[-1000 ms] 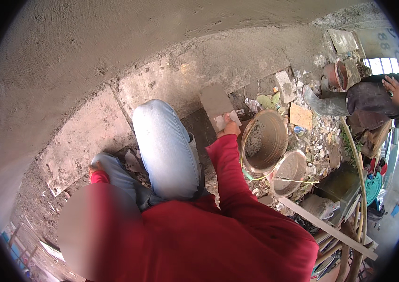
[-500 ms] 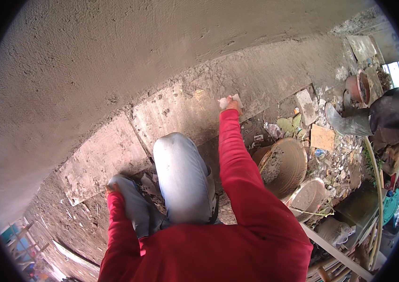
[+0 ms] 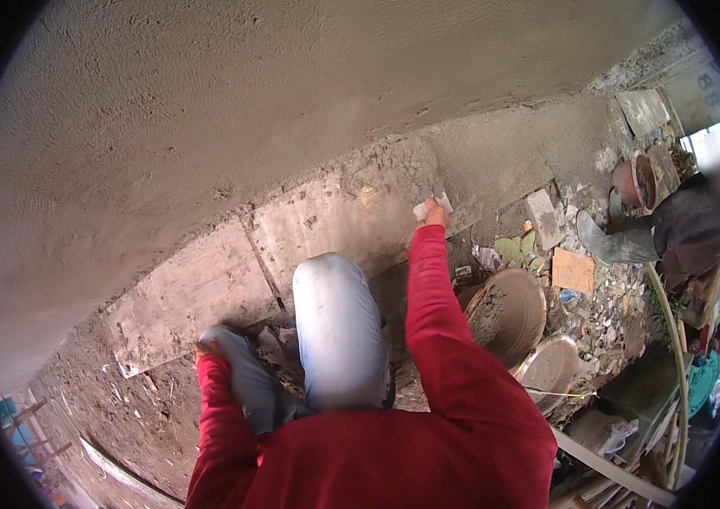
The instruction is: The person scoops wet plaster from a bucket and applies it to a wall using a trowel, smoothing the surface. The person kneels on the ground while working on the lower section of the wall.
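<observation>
My right hand (image 3: 432,207) grips a flat float; its pale part (image 3: 419,210) shows at my fingers, held against the mortar-smeared boards (image 3: 301,220) along the foot of the rough rendered wall (image 3: 233,102). How much of the float is grey face, blending into the mortar, is unclear. My left hand (image 3: 206,348) rests open on my left leg (image 3: 240,369), its fingers partly hidden. My other knee (image 3: 334,305) is bent between my arms. Beside my right forearm are two round tubs (image 3: 508,314) (image 3: 545,365), the larger with grey mix inside.
A co-worker's grey boot (image 3: 606,242) and dark trousers are at right, near a reddish bucket (image 3: 634,182). Rubble, a square brown piece (image 3: 573,271), a curved pole (image 3: 672,339) and a long plank (image 3: 610,467) lie right of me. A teal object (image 3: 701,386) is beyond them.
My right hand has reached forward with the float from beside the tubs to the boards at the wall's foot. The view has shifted; my left hand stays on my leg.
</observation>
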### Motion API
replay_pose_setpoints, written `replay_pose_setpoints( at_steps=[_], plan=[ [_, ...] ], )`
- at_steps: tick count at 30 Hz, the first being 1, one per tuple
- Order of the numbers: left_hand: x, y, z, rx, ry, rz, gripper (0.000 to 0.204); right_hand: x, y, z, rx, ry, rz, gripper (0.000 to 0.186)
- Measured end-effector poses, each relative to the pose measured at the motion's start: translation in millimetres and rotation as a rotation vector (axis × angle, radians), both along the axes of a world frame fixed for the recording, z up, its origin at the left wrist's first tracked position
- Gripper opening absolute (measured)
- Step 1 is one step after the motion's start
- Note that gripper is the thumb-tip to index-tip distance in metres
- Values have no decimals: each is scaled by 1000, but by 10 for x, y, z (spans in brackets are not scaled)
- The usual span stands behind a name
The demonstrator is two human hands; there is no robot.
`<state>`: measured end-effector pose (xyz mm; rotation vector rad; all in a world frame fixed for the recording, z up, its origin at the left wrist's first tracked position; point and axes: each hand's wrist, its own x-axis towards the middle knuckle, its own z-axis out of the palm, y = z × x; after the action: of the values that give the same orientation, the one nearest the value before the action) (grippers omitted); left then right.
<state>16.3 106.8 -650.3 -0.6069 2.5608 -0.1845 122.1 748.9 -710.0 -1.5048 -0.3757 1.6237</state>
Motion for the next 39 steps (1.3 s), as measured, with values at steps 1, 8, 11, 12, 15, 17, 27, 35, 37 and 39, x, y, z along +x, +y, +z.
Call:
replay_pose_setpoints(
  at_steps=[1,8,11,12,15,17,27,35,37,39],
  plan=[
    [-3,-18,-9,3,13,10,79,65,-22,63,-17,-28,26,35],
    [4,-1,109,57,45,68,73,1180,-202,885,90,60,37,28],
    [-70,-151,50,48,20,62,74,1854,-493,1516,188,80,23,29],
    [-68,-151,11,54,19,49,74,2141,-575,1738,218,71,13,30],
    [-72,-227,-64,73,25,0,76,2921,-781,2317,303,-92,-34,35],
    [-106,-462,-185,77,26,-39,78,3132,-954,2682,186,-372,-111,26],
    [-144,-493,-409,22,14,-80,81,3217,-1083,2384,843,-1238,-66,20],
    [-268,-488,-379,65,58,-42,80,1231,-1112,1677,209,-220,-138,35],
    [-232,-365,-335,59,48,-39,80,1202,-971,992,-56,-255,-218,46],
    [-169,-372,-243,37,38,-12,79,1098,-923,796,-207,-292,-265,50]
  ],
)
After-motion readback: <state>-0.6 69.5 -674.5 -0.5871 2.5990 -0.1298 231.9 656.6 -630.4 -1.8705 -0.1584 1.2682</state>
